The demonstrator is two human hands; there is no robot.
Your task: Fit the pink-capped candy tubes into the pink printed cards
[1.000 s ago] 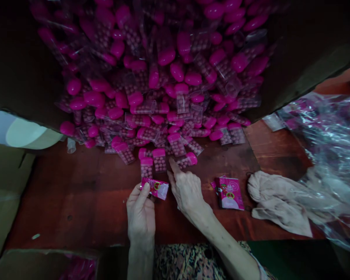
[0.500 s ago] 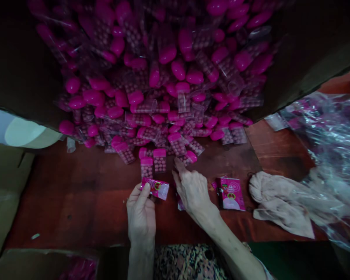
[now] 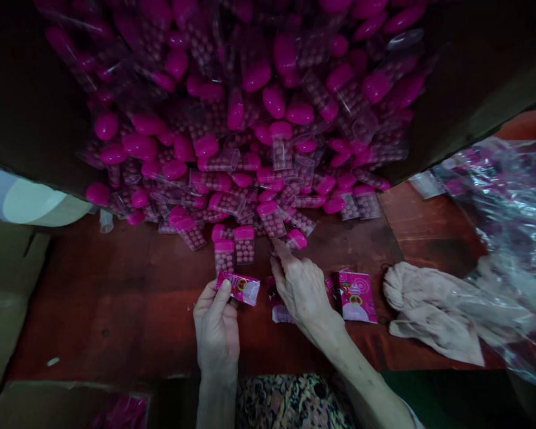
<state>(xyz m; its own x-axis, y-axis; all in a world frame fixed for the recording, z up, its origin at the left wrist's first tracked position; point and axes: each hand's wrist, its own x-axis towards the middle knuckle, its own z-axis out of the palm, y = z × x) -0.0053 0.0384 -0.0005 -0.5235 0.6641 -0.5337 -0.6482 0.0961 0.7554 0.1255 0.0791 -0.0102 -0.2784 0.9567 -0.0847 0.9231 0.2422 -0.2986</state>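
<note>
My left hand (image 3: 218, 325) pinches a small pink printed packet (image 3: 241, 289) between thumb and fingers, just above the tabletop. Beyond it, two clear candy tubes with pink caps, a nearer tube (image 3: 224, 256) and another tube (image 3: 244, 244), lie side by side. My right hand (image 3: 301, 289) is open, index finger stretched forward beside a pink-capped candy tube (image 3: 296, 239); whether it touches the tube is unclear. Under that hand, a pink printed packet (image 3: 280, 313) is partly hidden. To its right lies a stack of pink packets (image 3: 356, 298).
A large heap of pink-capped candy tubes (image 3: 250, 149) spills from a dark box onto the brown table (image 3: 129, 298). At right lie a crumpled pale cloth (image 3: 429, 304) and a shiny plastic bag (image 3: 518, 238). A white bowl (image 3: 44, 202) sits left; an open carton (image 3: 62, 405) stands below.
My right hand has shifted slightly right, showing more of the packet beneath it. My left hand still holds its packet in nearly the same place.
</note>
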